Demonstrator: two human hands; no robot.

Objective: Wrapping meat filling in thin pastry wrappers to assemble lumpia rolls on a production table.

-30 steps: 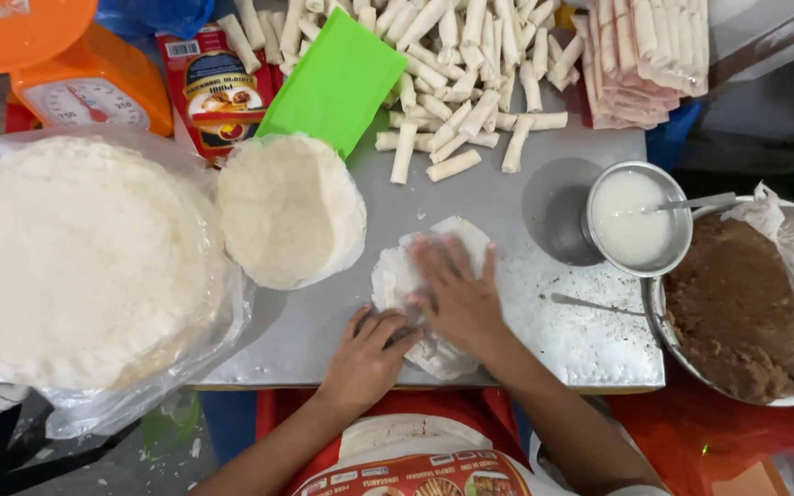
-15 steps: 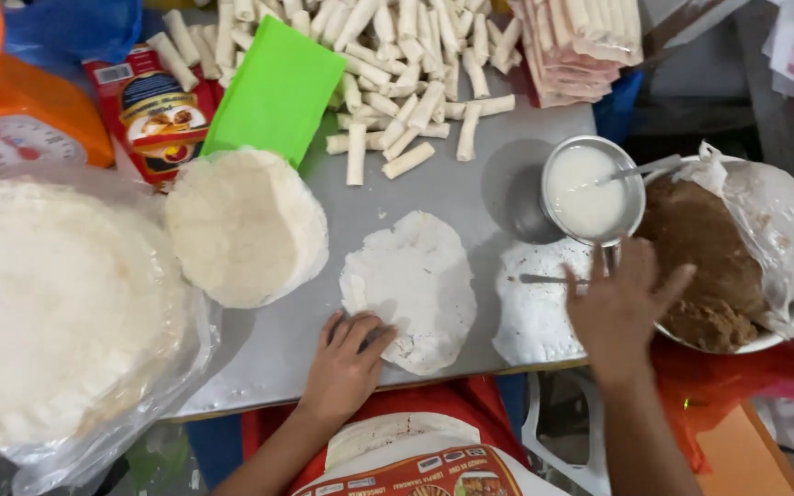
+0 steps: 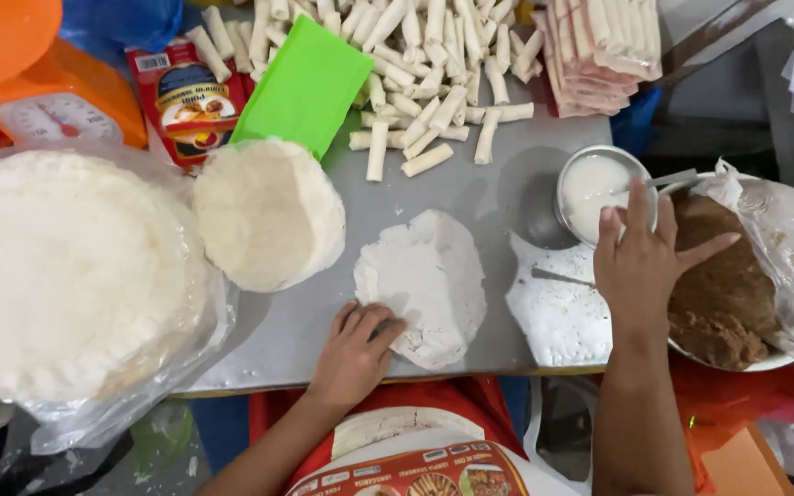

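Observation:
My left hand (image 3: 357,349) rests with its fingers on the near edge of a thin white round wrapper (image 3: 429,280) that lies flat on the grey table (image 3: 291,317). My right hand (image 3: 640,262) hovers, fingers spread and holding nothing, between a small metal bowl of white paste (image 3: 595,188) and a large bowl of brown filling (image 3: 737,280) lined with plastic. A second white wrapper (image 3: 558,317) lies under the right wrist, with a thin utensil (image 3: 558,276) on it.
A small stack of wrappers (image 3: 268,211) and a big stack in plastic (image 3: 62,285) lie to the left. Several rolled white sticks (image 3: 425,55) fill the far side, beside a green board (image 3: 305,87), a red packet (image 3: 181,101), an orange scale (image 3: 43,87) and stacked pink-white sheets (image 3: 599,41).
My right hand left the wrapper in front of me and moved right toward the filling bowl, reaching farther over it now. The view also shifted right.

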